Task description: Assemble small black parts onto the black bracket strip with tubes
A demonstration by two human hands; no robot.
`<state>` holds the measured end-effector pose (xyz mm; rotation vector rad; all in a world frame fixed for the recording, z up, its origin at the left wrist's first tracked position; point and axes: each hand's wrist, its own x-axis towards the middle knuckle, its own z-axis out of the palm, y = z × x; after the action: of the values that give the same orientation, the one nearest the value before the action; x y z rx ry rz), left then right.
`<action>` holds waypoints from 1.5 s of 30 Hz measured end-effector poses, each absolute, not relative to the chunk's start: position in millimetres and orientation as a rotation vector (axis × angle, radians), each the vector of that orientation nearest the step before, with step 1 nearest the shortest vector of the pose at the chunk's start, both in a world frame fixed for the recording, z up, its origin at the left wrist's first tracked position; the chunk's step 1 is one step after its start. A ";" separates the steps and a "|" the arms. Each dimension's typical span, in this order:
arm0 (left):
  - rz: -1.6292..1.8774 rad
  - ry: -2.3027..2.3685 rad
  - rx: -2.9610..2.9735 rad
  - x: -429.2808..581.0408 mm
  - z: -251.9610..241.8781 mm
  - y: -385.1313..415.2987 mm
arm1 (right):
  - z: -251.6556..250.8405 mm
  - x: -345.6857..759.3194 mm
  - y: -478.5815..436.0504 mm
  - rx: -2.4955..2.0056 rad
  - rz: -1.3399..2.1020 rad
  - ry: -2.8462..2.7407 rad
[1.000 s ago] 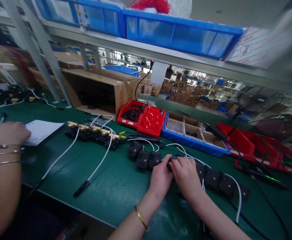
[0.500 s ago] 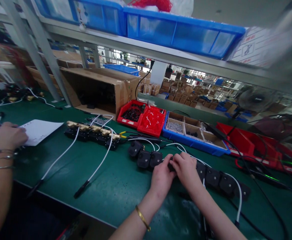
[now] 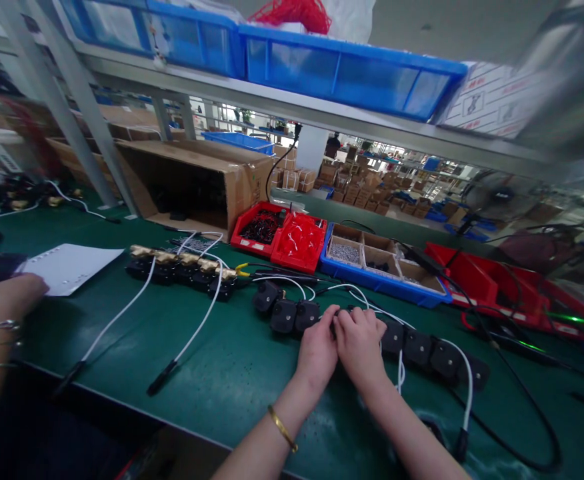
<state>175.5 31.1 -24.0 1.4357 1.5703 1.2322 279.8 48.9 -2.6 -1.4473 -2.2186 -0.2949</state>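
Side by side near the bench's middle, my left hand (image 3: 318,348) and my right hand (image 3: 361,339) close their fingers around one small black housing, mostly hidden beneath them. It belongs to a row of square black housings. To the left of my hands sits one black housing (image 3: 283,316), with a screw head on its face. Others, such as the black housing (image 3: 418,347), continue to the right. White cables (image 3: 465,357) run from the row, some behind it and some toward me. A gold bangle (image 3: 282,429) circles my left wrist.
At far left a co-worker's hand (image 3: 9,297) is beside a white sheet (image 3: 72,267). Black units with brass fittings (image 3: 182,260) lie left of the row. Behind stand a cardboard box (image 3: 249,183), red bins (image 3: 299,240) and a blue divided tray (image 3: 387,287). Blue crates (image 3: 347,70) sit overhead.
My fingers have drawn closer together over the black housing, the right hand curling more. The co-worker's hand has moved left and down. The whole view has shifted slightly.
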 end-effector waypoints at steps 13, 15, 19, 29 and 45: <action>1.207 1.564 1.424 176.1 -25.0 31.0 | 1.4 309.2 62.1 -1.187 -0.068 -2.322; 1.199 1.566 1.425 175.4 -23.6 30.5 | 1.3 312.6 61.9 -1.122 -0.038 -2.361; 1.176 1.577 1.428 175.0 -23.9 31.0 | 1.6 316.8 61.7 -1.037 0.017 -2.420; 1.151 1.589 1.439 175.1 -24.3 30.4 | 4.4 314.0 58.4 -1.104 0.113 -2.454; 1.169 1.569 1.425 174.9 -25.1 31.3 | 9.2 312.4 57.1 -1.140 0.252 -2.368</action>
<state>174.9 31.3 -25.1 1.4247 1.5690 1.1691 312.4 57.1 9.2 -1.1401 -2.3683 0.2520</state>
